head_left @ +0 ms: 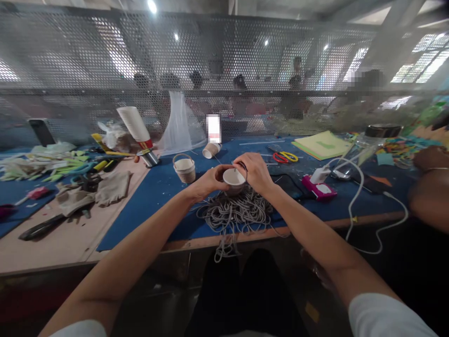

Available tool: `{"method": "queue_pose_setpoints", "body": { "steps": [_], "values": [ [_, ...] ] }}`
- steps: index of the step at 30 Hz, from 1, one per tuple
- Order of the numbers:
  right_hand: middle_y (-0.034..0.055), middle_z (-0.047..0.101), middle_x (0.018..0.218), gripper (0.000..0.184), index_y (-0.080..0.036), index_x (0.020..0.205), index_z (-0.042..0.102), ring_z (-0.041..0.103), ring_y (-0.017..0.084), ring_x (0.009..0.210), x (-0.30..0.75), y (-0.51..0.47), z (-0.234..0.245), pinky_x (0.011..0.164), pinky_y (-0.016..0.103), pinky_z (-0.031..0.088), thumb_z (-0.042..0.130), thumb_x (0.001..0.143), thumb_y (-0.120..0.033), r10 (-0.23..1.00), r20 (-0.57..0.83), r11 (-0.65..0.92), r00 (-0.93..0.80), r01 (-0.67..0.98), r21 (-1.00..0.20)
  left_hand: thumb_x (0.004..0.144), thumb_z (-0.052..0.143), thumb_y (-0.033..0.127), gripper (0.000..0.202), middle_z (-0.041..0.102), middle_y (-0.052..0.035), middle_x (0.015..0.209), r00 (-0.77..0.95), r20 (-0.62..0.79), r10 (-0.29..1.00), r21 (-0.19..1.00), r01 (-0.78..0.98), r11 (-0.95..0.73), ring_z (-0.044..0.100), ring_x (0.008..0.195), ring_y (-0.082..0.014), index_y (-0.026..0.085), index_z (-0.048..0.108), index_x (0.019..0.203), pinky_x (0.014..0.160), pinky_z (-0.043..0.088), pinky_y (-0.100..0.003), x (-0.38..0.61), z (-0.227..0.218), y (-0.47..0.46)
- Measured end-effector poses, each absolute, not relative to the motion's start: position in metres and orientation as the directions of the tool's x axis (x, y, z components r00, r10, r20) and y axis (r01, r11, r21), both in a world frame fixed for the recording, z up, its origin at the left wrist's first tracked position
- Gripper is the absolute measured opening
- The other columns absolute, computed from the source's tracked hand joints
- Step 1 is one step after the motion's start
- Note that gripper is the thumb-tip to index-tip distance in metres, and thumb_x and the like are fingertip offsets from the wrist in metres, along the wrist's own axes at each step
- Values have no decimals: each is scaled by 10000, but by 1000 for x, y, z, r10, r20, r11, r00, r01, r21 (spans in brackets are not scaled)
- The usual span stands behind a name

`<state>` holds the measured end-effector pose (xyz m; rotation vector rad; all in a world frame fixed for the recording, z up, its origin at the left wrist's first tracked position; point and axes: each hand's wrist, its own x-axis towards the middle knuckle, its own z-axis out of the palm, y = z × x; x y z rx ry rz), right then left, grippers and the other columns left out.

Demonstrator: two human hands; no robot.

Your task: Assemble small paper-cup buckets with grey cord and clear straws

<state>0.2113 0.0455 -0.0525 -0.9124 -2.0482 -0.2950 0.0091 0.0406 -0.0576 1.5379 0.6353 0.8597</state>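
Observation:
Both my hands hold a small white paper cup [234,178] over a tangled pile of grey cord [235,213] on the blue mat [161,196]. My left hand [206,183] grips the cup's left side with closed fingers. My right hand [255,172] is closed on the cup's right rim, where a strand of cord seems to run under its fingers. A finished cup with a cord handle [184,167] stands just to the left. Another paper cup [211,150] lies on its side behind.
A stack of paper cups [135,127] leans at the back left beside scissors and scraps. Red and yellow scissors [285,156], a pink device with white cable [320,188] and yellow paper [321,144] lie right. Another person's arm [430,187] rests at the far right. A perforated metal screen [224,70] backs the table.

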Motion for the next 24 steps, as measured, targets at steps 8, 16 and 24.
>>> {"method": "queue_pose_setpoints", "body": {
  "steps": [8, 16, 24],
  "values": [
    [54, 687, 931, 74, -215, 945, 611, 602, 221, 935, 211, 48, -55, 913, 368, 396, 552, 961, -255, 513, 773, 703, -372, 699, -129, 734, 617, 203, 357, 716, -120, 1036, 462, 36, 886, 980, -191, 60, 634, 942, -224, 109, 736, 1056, 846, 474, -338, 13, -50, 38],
    [55, 683, 941, 91, -222, 955, 604, 599, 221, 944, 210, 45, -53, 927, 374, 390, 526, 976, -264, 531, 749, 702, -395, 700, -129, 676, 729, 223, 273, 731, -55, 828, 263, -1, 965, 998, -67, 20, 630, 768, -163, 144, 783, 932, 733, 460, -292, 24, -54, 48],
    [55, 675, 910, 89, -207, 956, 604, 591, 220, 920, 209, 46, -51, 922, 364, 393, 528, 975, -250, 502, 763, 705, -407, 704, -88, 659, 778, 259, 155, 734, -53, 767, 283, 139, 949, 974, 136, -183, 610, 749, -174, 153, 783, 772, 778, 447, -331, 25, -42, 61]
  ]
}}
